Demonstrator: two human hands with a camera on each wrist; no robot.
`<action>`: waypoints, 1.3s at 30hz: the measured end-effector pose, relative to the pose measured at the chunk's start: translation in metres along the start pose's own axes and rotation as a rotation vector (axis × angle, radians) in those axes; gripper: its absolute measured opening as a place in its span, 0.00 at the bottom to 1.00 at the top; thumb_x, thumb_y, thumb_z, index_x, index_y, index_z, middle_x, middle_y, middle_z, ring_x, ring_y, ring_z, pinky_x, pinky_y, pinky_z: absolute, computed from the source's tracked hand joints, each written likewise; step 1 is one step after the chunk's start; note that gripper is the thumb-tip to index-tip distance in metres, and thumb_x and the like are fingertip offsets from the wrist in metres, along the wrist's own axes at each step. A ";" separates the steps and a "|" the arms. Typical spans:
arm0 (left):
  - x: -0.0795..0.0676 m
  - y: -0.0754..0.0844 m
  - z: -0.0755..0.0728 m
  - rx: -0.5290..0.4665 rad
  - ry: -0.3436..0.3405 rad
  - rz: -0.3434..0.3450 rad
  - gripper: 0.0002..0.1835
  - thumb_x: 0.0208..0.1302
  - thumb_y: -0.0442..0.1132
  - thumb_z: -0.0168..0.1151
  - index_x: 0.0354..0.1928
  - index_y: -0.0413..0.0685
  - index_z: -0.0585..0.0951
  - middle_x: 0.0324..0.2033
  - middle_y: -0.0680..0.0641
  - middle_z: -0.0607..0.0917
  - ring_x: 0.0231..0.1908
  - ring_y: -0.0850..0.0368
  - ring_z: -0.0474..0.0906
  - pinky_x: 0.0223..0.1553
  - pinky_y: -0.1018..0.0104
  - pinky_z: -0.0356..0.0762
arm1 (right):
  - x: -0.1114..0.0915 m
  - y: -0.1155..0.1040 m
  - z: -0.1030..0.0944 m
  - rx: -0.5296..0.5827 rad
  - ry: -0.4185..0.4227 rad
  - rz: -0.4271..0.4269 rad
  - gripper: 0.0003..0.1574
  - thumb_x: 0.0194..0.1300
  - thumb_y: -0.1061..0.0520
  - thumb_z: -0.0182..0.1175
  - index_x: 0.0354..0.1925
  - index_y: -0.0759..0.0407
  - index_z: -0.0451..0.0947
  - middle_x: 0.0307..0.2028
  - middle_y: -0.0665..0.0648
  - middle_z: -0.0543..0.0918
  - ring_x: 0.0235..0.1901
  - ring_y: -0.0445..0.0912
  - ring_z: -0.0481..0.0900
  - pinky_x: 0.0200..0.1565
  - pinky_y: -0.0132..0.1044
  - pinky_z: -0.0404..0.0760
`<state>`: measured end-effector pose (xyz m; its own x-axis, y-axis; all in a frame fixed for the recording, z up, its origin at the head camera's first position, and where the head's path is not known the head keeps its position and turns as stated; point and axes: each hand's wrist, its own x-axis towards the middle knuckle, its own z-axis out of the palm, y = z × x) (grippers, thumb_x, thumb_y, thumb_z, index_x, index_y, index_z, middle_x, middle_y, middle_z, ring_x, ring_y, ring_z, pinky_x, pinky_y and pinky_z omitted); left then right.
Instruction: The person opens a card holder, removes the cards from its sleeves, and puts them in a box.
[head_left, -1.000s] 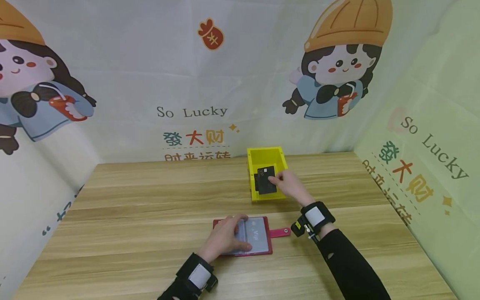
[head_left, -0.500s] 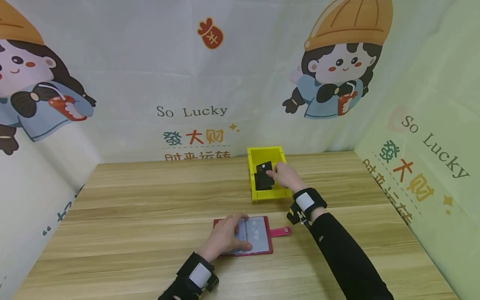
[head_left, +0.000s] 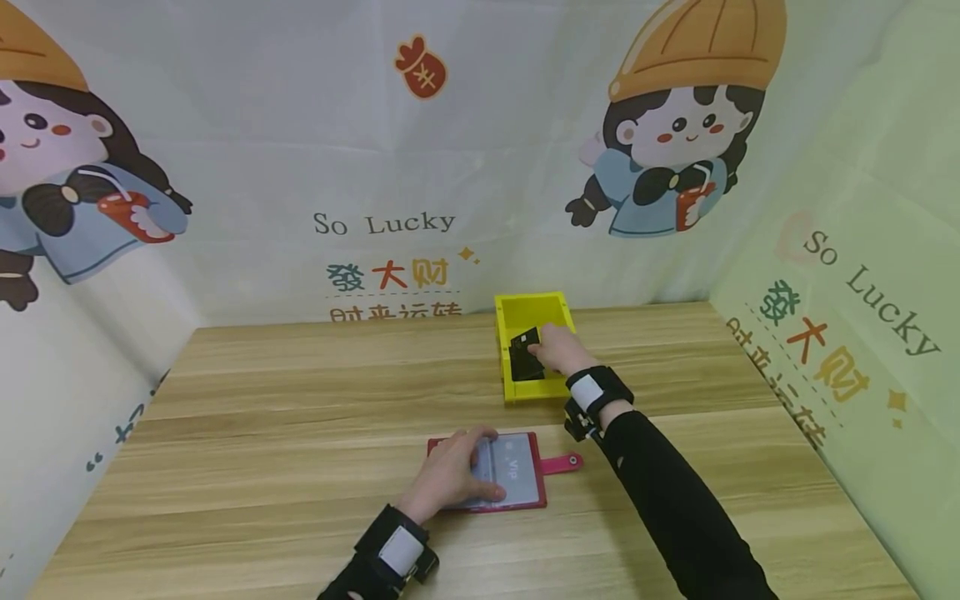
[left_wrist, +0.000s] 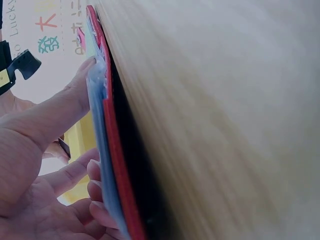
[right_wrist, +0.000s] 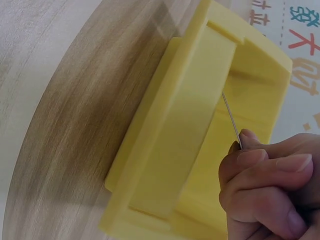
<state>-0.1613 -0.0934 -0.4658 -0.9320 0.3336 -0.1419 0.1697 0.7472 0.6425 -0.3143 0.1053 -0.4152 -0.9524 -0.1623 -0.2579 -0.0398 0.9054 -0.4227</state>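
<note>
In the head view, my right hand (head_left: 566, 350) pinches a black card (head_left: 528, 340) between thumb and fingers, inside the yellow bin (head_left: 536, 390). Another dark card (head_left: 525, 367) seems to lie beneath it. The right wrist view shows the pinched card (right_wrist: 231, 120) edge-on, as a thin line. My left hand (head_left: 450, 471) rests spread over an opened red card holder (head_left: 542, 492) with clear plastic sleeves, one marked "Vip". Seen from the left wrist, its thumb and fingertips press on the sleeves (left_wrist: 102, 145); the fingers are only loosely bent.
A pink snap strap (head_left: 561, 464) sticks out to the right of the card holder. All of this is on a wood-grain table (head_left: 300, 400). Printed cloth walls (head_left: 375, 150) close off the back and both sides.
My right hand has moved left and slightly away from me, carrying the black card lower into the yellow bin. The left hand and the card holder have stayed put.
</note>
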 end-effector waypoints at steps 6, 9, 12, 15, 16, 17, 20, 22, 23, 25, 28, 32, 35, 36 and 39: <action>-0.001 0.000 -0.002 -0.014 0.008 0.018 0.41 0.49 0.43 0.86 0.65 0.45 0.78 0.43 0.44 0.81 0.41 0.52 0.74 0.44 0.55 0.74 | 0.004 -0.005 0.005 -0.013 -0.021 0.023 0.17 0.81 0.55 0.56 0.37 0.68 0.78 0.13 0.50 0.63 0.12 0.40 0.61 0.19 0.30 0.60; -0.003 0.001 -0.002 -0.017 0.013 0.033 0.40 0.48 0.43 0.86 0.64 0.44 0.78 0.41 0.44 0.81 0.40 0.52 0.73 0.43 0.57 0.73 | 0.006 -0.007 0.008 -0.053 -0.023 0.030 0.18 0.81 0.55 0.56 0.34 0.67 0.79 0.12 0.50 0.65 0.12 0.41 0.63 0.19 0.30 0.62; -0.003 0.000 -0.001 -0.016 0.014 0.039 0.40 0.48 0.42 0.86 0.64 0.44 0.78 0.42 0.44 0.81 0.40 0.52 0.73 0.43 0.56 0.73 | 0.008 -0.008 0.012 -0.093 -0.023 0.044 0.17 0.81 0.56 0.56 0.37 0.67 0.82 0.15 0.52 0.69 0.15 0.43 0.68 0.22 0.31 0.66; -0.003 0.000 -0.001 -0.014 0.014 0.036 0.40 0.48 0.42 0.86 0.64 0.44 0.78 0.43 0.43 0.82 0.41 0.52 0.74 0.44 0.55 0.73 | 0.009 -0.010 0.016 -0.127 -0.014 0.062 0.16 0.80 0.56 0.57 0.47 0.68 0.83 0.24 0.56 0.76 0.23 0.46 0.72 0.28 0.34 0.69; -0.003 0.000 -0.001 -0.014 0.014 0.035 0.40 0.48 0.42 0.86 0.64 0.45 0.78 0.43 0.43 0.81 0.41 0.52 0.74 0.44 0.55 0.73 | 0.009 -0.010 0.017 -0.137 -0.009 0.068 0.16 0.80 0.56 0.58 0.51 0.68 0.83 0.28 0.58 0.79 0.26 0.47 0.73 0.30 0.35 0.70; -0.003 0.001 -0.001 -0.015 0.014 0.033 0.40 0.48 0.42 0.86 0.64 0.45 0.78 0.44 0.43 0.82 0.41 0.51 0.74 0.44 0.55 0.74 | 0.009 -0.011 0.017 -0.147 -0.004 0.074 0.17 0.80 0.56 0.58 0.53 0.68 0.83 0.32 0.59 0.81 0.28 0.48 0.73 0.32 0.36 0.71; -0.003 0.002 -0.002 -0.017 0.014 0.029 0.39 0.48 0.42 0.86 0.64 0.45 0.78 0.44 0.43 0.81 0.42 0.52 0.74 0.44 0.55 0.74 | 0.010 -0.011 0.020 -0.176 0.010 0.083 0.17 0.79 0.56 0.60 0.55 0.68 0.82 0.43 0.64 0.87 0.33 0.49 0.76 0.35 0.38 0.73; -0.003 0.001 -0.002 -0.018 0.013 0.025 0.39 0.49 0.42 0.86 0.64 0.45 0.78 0.44 0.43 0.81 0.42 0.51 0.74 0.45 0.55 0.74 | 0.012 -0.011 0.020 -0.194 0.016 0.083 0.17 0.78 0.55 0.61 0.54 0.68 0.82 0.45 0.65 0.88 0.34 0.50 0.78 0.36 0.39 0.73; -0.003 0.001 -0.002 -0.017 0.013 0.025 0.39 0.49 0.42 0.86 0.64 0.45 0.78 0.44 0.43 0.81 0.42 0.51 0.74 0.45 0.54 0.74 | 0.012 -0.011 0.021 -0.210 0.019 0.077 0.17 0.78 0.55 0.61 0.54 0.68 0.82 0.44 0.65 0.88 0.34 0.49 0.79 0.36 0.39 0.74; -0.002 0.001 -0.002 -0.014 0.013 0.025 0.39 0.49 0.42 0.86 0.64 0.45 0.78 0.44 0.43 0.81 0.42 0.51 0.74 0.45 0.55 0.74 | 0.013 -0.012 0.021 -0.226 0.022 0.073 0.17 0.77 0.55 0.62 0.53 0.67 0.83 0.42 0.64 0.88 0.33 0.49 0.79 0.36 0.39 0.74; -0.002 0.000 -0.002 -0.009 0.014 0.026 0.40 0.49 0.43 0.86 0.64 0.45 0.78 0.44 0.43 0.82 0.42 0.51 0.74 0.45 0.54 0.74 | 0.010 -0.013 0.022 -0.241 0.029 0.074 0.17 0.77 0.54 0.62 0.53 0.67 0.84 0.41 0.63 0.87 0.34 0.50 0.80 0.36 0.40 0.76; -0.001 0.000 -0.001 -0.008 0.015 0.030 0.40 0.49 0.43 0.86 0.64 0.45 0.78 0.44 0.43 0.82 0.42 0.51 0.74 0.45 0.54 0.74 | 0.009 -0.014 0.024 -0.245 0.035 0.081 0.17 0.77 0.53 0.62 0.55 0.65 0.84 0.42 0.63 0.87 0.37 0.53 0.82 0.39 0.44 0.81; -0.001 -0.001 -0.001 -0.008 0.012 0.031 0.40 0.49 0.43 0.86 0.64 0.45 0.78 0.44 0.43 0.82 0.42 0.51 0.74 0.45 0.54 0.74 | 0.010 -0.013 0.026 -0.251 0.036 0.077 0.18 0.77 0.53 0.62 0.56 0.64 0.83 0.46 0.65 0.88 0.43 0.57 0.86 0.44 0.49 0.85; -0.001 -0.001 -0.001 -0.009 0.011 0.032 0.40 0.49 0.43 0.86 0.64 0.45 0.78 0.44 0.43 0.82 0.42 0.51 0.74 0.45 0.55 0.74 | 0.010 -0.013 0.026 -0.249 0.035 0.076 0.18 0.77 0.53 0.62 0.57 0.64 0.83 0.48 0.65 0.88 0.45 0.59 0.86 0.46 0.51 0.85; -0.001 -0.002 -0.001 -0.011 0.012 0.035 0.40 0.49 0.43 0.86 0.64 0.45 0.78 0.45 0.43 0.82 0.42 0.51 0.74 0.45 0.55 0.74 | 0.011 -0.012 0.028 -0.254 0.040 0.072 0.19 0.77 0.53 0.63 0.58 0.64 0.82 0.50 0.66 0.87 0.49 0.62 0.86 0.49 0.55 0.86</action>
<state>-0.1612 -0.0954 -0.4664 -0.9293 0.3524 -0.1105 0.1986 0.7291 0.6550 -0.3155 0.0818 -0.4367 -0.9665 -0.0830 -0.2428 -0.0415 0.9843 -0.1714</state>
